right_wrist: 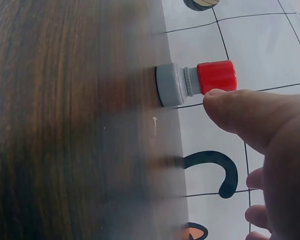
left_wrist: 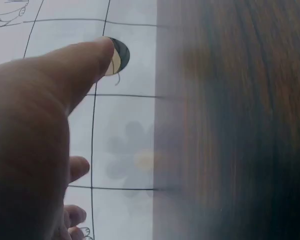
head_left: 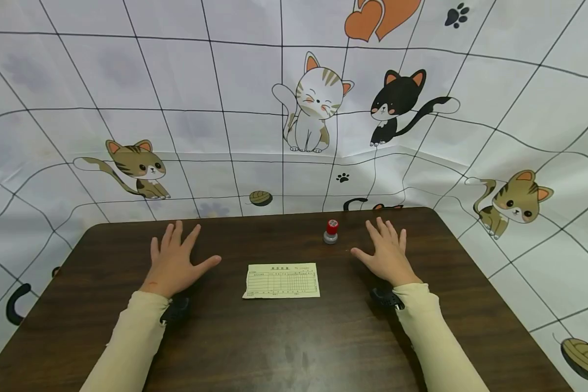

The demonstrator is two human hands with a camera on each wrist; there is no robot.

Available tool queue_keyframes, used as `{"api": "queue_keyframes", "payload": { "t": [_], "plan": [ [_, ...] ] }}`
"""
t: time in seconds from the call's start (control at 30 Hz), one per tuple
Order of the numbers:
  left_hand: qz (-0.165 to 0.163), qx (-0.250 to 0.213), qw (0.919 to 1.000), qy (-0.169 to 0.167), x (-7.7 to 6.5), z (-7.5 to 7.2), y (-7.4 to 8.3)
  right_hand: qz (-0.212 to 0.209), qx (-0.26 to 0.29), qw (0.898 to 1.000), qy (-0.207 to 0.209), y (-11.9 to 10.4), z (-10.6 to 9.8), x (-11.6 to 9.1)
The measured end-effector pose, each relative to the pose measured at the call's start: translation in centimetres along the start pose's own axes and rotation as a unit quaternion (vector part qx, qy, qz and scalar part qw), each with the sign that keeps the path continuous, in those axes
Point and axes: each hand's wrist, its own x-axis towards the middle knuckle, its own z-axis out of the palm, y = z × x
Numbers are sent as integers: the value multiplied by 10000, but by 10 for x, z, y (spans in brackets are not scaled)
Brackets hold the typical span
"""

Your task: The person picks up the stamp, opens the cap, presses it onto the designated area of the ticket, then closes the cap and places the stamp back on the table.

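A yellowish printed form slip point(head_left: 281, 281) with a ruled grid lies flat near the table's middle. Behind it, towards the far edge, stands a small upright stamp point(head_left: 330, 232) with a red top and grey base. My left hand point(head_left: 175, 267) is spread on the left side, apart from the slip and holding nothing. On the right, my right hand point(head_left: 386, 253) also has its fingers spread, just right of the stamp. In the right wrist view the thumb point(right_wrist: 235, 112) overlaps the red part of the stamp point(right_wrist: 217, 77), though the head view shows a gap between them.
The dark wooden table point(head_left: 284, 343) has a rounded far edge. A white cloth point(head_left: 215, 98) with grid lines and cartoon cats hangs behind it and along both sides. Dark bands point(head_left: 176, 309) are worn on both wrists.
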Motion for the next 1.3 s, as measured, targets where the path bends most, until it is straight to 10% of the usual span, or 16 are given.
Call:
{"api": "queue_keyframes", "payload": {
  "t": [1.3],
  "plan": [
    [1353, -344, 9854, -973, 10, 25, 54, -408, 817, 9938, -633, -31, 12, 32]
  ]
}}
